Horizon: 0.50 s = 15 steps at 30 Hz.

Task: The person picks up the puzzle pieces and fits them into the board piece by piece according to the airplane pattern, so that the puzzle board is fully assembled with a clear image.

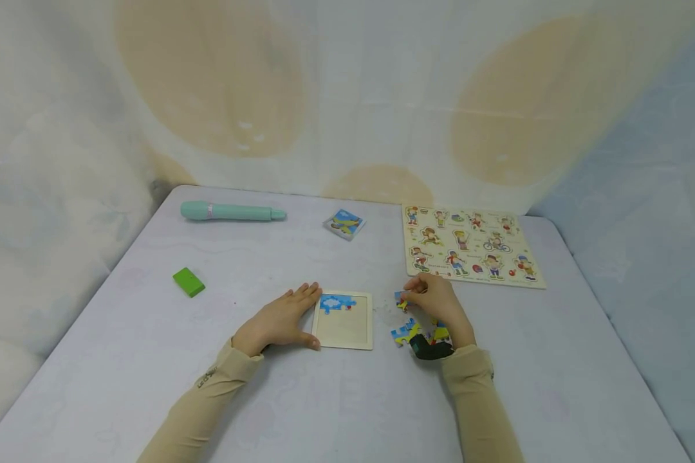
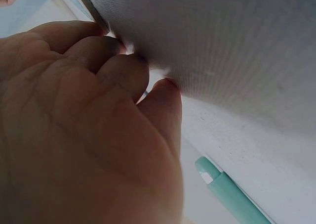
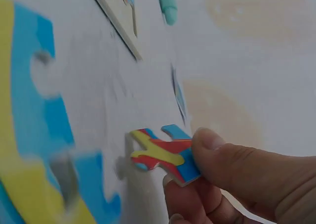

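My right hand (image 1: 440, 307) pinches a puzzle piece (image 3: 165, 155) between thumb and fingers; it is blue, red and yellow. Below that hand, loose puzzle pieces (image 1: 405, 332) in blue and yellow lie on the table, partly hidden by the wrist and its black strap. To the left is a square, light wooden puzzle tray (image 1: 347, 330), with joined blue sky pieces (image 1: 337, 301) in its upper left corner. My left hand (image 1: 280, 319) rests at the tray's left edge, thumb and fingers spread and touching the rim. In the left wrist view its fingertips are partly shadowed.
A wooden board with cartoon figures (image 1: 463, 247) lies at the back right. Behind the tray is a small picture square (image 1: 345, 224). A mint-green pen-shaped object (image 1: 231, 212) lies at the back left, with a green block (image 1: 188, 281) nearer.
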Each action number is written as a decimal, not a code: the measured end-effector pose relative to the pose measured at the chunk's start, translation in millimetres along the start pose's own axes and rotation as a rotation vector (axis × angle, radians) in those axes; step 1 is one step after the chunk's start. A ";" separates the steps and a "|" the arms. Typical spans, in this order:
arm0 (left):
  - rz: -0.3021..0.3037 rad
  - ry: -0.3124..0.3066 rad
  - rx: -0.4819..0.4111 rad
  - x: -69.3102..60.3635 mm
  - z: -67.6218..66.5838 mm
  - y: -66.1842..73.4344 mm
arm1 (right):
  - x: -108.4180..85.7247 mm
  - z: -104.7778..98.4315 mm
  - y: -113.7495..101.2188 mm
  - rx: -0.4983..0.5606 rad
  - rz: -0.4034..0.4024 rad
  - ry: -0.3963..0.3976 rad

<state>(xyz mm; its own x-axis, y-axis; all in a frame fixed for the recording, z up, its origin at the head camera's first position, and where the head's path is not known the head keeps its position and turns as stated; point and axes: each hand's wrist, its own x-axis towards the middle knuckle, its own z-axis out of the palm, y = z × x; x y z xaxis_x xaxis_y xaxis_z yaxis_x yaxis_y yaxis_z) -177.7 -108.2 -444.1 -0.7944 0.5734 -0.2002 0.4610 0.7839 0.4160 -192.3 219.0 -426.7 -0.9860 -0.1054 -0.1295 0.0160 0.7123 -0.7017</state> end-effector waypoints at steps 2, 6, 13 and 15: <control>-0.003 -0.002 0.003 0.1 -0.1 0.1 | 1.6 5.3 -3.3 0.008 -0.013 0.001; -0.008 -0.006 0.004 -0.2 -0.5 0.6 | 2.7 14.2 -9.6 0.038 -0.027 0.001; -0.012 -0.006 -0.018 -0.1 -0.5 0.6 | 5.7 30.5 -19.3 0.198 -0.029 -0.020; -0.009 -0.005 -0.019 0.2 -0.3 0.6 | 7.6 35.7 -21.6 0.251 -0.023 -0.035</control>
<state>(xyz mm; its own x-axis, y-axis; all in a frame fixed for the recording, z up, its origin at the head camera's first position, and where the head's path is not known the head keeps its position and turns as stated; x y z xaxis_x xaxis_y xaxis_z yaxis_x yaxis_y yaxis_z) -177.7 -107.7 -443.7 -0.7968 0.5672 -0.2083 0.4458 0.7846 0.4310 -194.2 178.1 -437.5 -0.9802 -0.1469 -0.1330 0.0390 0.5152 -0.8562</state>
